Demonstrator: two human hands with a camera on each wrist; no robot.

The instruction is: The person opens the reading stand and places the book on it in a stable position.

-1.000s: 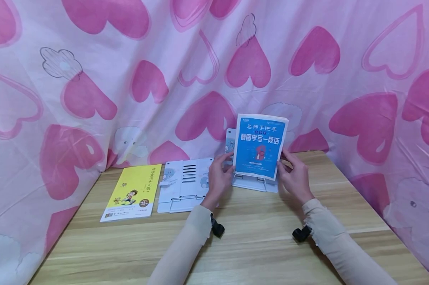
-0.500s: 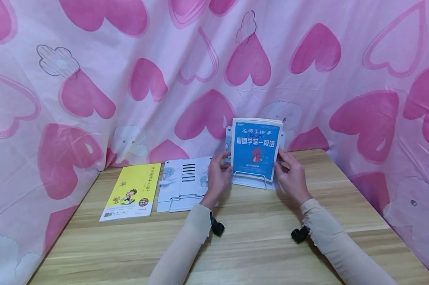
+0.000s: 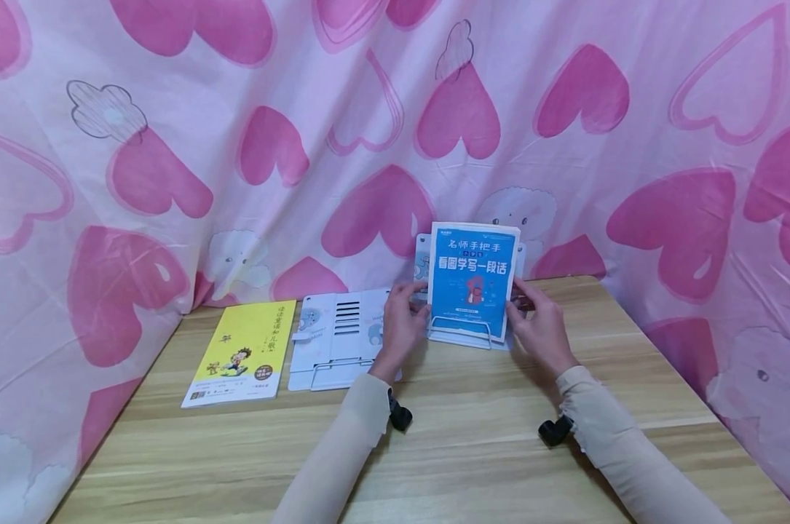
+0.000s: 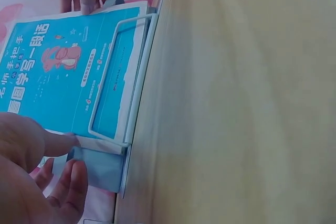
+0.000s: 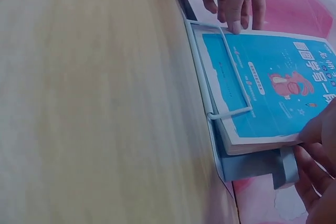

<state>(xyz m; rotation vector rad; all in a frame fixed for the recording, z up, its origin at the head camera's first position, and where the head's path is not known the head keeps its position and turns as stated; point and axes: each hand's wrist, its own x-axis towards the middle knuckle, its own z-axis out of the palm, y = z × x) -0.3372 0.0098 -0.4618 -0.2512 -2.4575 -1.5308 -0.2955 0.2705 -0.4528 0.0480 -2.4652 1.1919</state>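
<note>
A thick blue-covered book (image 3: 469,291) leans upright on a white patterned book stand (image 3: 423,256). Its lower part sits behind the stand's wire bar (image 3: 460,343). At its left edge my left hand (image 3: 403,324) holds the book, the thumb on the edge and the other fingers bent beside the stand. My right hand (image 3: 542,324) holds the opposite edge between thumb and fingers, some of which are hidden behind. In the right wrist view, a grey clip (image 5: 285,169) of the stand sticks out below the book, close to the right fingers.
Left of my left hand, a second white book stand (image 3: 329,342) lies low on the wooden table (image 3: 460,451). A yellow book (image 3: 244,349) lies farther left. A pink heart-patterned curtain (image 3: 368,87) hangs behind and along both sides.
The blue book has come down and slightly left, and its lower edge has gone behind the wire bar. Both hands have stayed at its sides.
</note>
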